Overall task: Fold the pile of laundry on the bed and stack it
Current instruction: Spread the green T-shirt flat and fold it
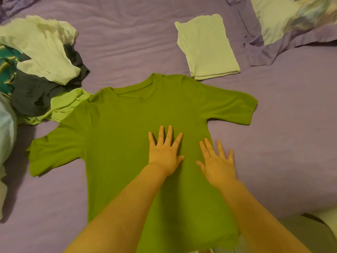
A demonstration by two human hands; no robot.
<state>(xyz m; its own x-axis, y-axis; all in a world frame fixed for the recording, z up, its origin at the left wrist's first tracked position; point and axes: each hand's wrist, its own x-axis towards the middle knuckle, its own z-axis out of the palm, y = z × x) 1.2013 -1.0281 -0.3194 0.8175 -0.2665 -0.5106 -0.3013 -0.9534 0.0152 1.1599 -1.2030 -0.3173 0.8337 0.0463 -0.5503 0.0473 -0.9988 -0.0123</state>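
The green shirt (127,143) is pressed flat by spread left hand (165,152) and right hand (218,164), seemingly smoothing creases before folding.

Green T-shirt (127,136) spread flat on purple bed (284,143), left hand (165,152) palm-down on chest, right hand (218,165) flat across its right edge, folded pale shirt (207,48) beyond collar, unfolded laundry pile (40,70) at left.

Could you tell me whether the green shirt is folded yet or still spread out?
Spread out: the green shirt lies flat, both sleeves out, with both hands open on it.
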